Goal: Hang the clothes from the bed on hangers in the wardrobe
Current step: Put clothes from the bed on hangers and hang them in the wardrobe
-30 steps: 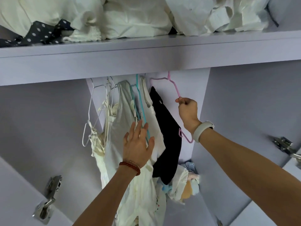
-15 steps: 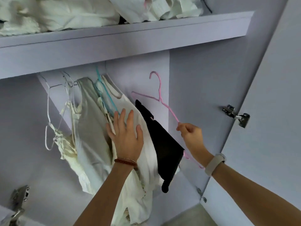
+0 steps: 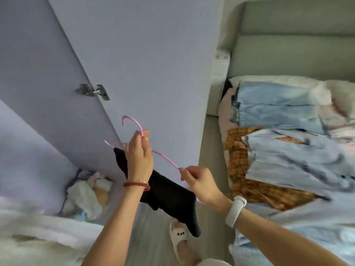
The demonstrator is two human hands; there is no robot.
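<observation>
A pink hanger (image 3: 165,159) with a black garment (image 3: 169,194) draped on it is held in the air in front of the wardrobe door. My left hand (image 3: 139,156) pinches the hanger at the base of its hook. My right hand (image 3: 199,182) grips the hanger's right arm near its end. On the bed (image 3: 288,223) to the right lie folded light-blue jeans (image 3: 274,105), a light-blue shirt (image 3: 299,164) and an orange plaid garment (image 3: 240,162).
The open lilac wardrobe door (image 3: 144,60) with a metal hinge (image 3: 93,91) stands behind the hanger. A heap of pale clothes (image 3: 86,192) lies on the wardrobe floor at lower left. My slippered foot (image 3: 178,235) stands on the grey floor beside the bed.
The pink hanger with the black garment has come off the wardrobe rail. My view has swung right toward the bed. My left hand left the hanging white clothes and took the hanger's neck.
</observation>
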